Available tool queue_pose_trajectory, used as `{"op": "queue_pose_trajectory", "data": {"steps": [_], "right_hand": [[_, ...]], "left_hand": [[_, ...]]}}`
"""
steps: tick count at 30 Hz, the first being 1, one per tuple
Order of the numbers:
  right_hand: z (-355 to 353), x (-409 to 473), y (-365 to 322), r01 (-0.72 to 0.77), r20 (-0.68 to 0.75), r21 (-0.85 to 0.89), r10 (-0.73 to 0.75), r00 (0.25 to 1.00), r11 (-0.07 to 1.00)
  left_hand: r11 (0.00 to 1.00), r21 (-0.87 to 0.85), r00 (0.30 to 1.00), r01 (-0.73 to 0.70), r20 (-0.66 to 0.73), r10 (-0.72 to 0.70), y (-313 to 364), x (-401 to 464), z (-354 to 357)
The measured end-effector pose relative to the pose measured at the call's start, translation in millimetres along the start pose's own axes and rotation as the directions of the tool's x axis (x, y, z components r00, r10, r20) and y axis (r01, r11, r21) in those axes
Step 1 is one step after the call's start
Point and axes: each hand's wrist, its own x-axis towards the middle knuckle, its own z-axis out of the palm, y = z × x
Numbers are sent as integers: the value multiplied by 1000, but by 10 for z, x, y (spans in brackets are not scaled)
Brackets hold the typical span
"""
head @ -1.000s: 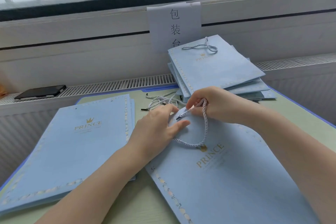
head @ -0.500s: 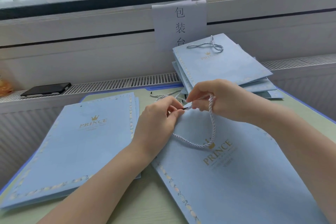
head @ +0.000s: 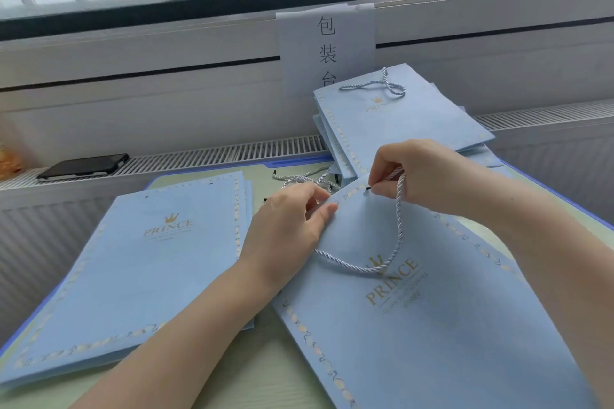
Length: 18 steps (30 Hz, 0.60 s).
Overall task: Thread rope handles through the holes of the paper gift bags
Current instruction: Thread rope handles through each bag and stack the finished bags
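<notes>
**Gift bag, rope handle at top hole**

Head view: flat blue gift bag (head: pixel 432 325) on counter (head: pixel 259 385), centre-right. Right hand (head: pixel 428 176) pinches black-tipped rope handle (head: pixel 397 236) at the bag's top edge. Left hand (head: pixel 289 229) pinches that edge. Unthreaded stack (head: pixel 139 269) left; finished stack (head: pixel 398 129) behind.

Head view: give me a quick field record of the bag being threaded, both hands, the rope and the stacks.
bag in work: blue gift bag lying flat, near right
rope handle: grey twisted rope, looped over the bag face
right hand: right hand pinches the rope's black tip at the bag's top edge
left hand: left hand holds the top edge, thumb on the paper
unthreaded stack: flat bags, left
finished stack: bags with handles, far right
spare ropes: loose ropes behind the hands
</notes>
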Motion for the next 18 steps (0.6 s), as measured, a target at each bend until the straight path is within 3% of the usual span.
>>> {"op": "queue_pose_trajectory", "data": {"steps": [4,11,15,18], "right_hand": [[28,-7,-62,18,33,51,-19,999,999],[12,-3,-40,55,-15,-90,-57,998,994],[64,4,-43,67,20,13,-67,998,998],[35,11,-24,39,62,120,-47,997,992]], "left_hand": [[1000,-13,1000,-5,-22,4,14,1,-3],[997,-43,996,56,79,-53,43,136,-109],[974,-125,953,188,262,-151,104,293,-209],[861,-261,807,436,537,-245,81,495,-371]]}}
